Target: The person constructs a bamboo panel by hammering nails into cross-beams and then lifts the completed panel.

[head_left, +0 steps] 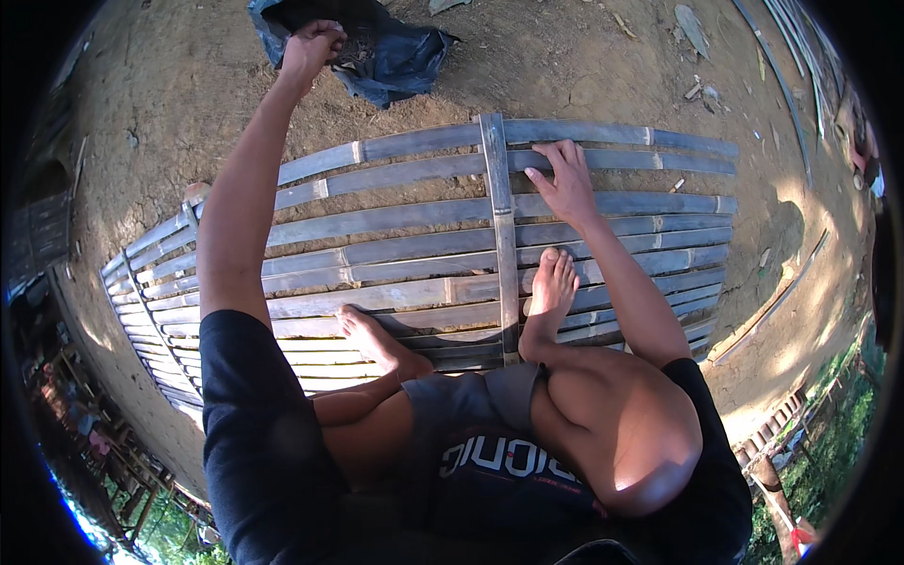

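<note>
I squat barefoot on a panel of split bamboo slats (395, 188) lying on bare earth. My left hand (311, 47) reaches far forward past the panel's edge and is closed inside a dark blue plastic bag (395, 52) on the ground; what it grips is hidden. My right hand (565, 179) rests flat, fingers spread, on the upper slats just right of the crosswise bamboo strip (499, 235). Both my feet (551, 282) stand on the lower slats.
Long thin bamboo strips (791, 66) lie on the dirt at the upper right, another strip (772, 306) at the right of the panel. Scraps and chips dot the ground. Greenery and wooden posts show along the lower rim.
</note>
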Tool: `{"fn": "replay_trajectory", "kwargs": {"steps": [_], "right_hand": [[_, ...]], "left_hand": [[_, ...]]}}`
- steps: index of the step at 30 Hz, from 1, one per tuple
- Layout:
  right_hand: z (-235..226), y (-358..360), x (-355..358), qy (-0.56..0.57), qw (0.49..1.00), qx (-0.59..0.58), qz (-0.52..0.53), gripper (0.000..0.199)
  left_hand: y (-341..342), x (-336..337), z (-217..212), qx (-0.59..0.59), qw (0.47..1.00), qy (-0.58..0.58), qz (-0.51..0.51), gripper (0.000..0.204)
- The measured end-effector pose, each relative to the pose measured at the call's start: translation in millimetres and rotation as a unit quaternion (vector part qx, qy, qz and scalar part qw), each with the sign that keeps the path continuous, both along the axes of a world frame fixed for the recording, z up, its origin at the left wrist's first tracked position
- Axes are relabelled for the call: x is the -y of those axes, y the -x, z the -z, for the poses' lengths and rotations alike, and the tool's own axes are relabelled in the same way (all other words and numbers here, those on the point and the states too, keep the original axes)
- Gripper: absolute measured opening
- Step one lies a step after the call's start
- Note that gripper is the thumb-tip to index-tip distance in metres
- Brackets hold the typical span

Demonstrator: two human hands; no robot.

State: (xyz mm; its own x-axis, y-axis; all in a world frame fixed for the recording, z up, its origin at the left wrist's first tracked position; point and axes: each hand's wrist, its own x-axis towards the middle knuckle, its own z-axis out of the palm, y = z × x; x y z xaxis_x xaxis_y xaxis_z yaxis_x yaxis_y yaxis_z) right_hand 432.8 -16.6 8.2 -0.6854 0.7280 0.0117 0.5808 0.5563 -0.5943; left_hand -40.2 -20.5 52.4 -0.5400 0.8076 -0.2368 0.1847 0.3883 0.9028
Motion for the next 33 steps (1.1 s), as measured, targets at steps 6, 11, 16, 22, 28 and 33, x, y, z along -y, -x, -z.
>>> {"fn": "replay_trajectory", "kwargs": {"steps": [6,11,16,22,28,33], "right_hand": [[2,-3,-1,0.000,1.000,-0.018,-0.005,0.041],[6,-4,-2,-0.003,1.000,-0.026,-0.004,0.041],[11,5,-1,-0.019,0.999,-0.034,-0.014,0.040],[0,-1,0,0.003,1.000,-0.021,-0.006,0.039],[-2,5,1,0.005,1.000,-0.021,-0.016,0.041],[-3,1,-1,0.002,1.000,-0.012,-0.011,0.042]], "left_hand": [[-30,14,-15,-0.044,0.998,-0.050,0.021,0.020],[-59,29,-16,-0.049,0.997,-0.022,0.054,0.019],[-53,43,0,-0.084,0.996,-0.013,0.025,0.020],[-38,7,7,-0.163,0.983,0.055,0.060,0.018],[-18,-4,20,-0.318,0.942,0.097,0.055,0.019],[-39,-7,27,-0.413,0.891,0.067,0.173,0.019]]}}
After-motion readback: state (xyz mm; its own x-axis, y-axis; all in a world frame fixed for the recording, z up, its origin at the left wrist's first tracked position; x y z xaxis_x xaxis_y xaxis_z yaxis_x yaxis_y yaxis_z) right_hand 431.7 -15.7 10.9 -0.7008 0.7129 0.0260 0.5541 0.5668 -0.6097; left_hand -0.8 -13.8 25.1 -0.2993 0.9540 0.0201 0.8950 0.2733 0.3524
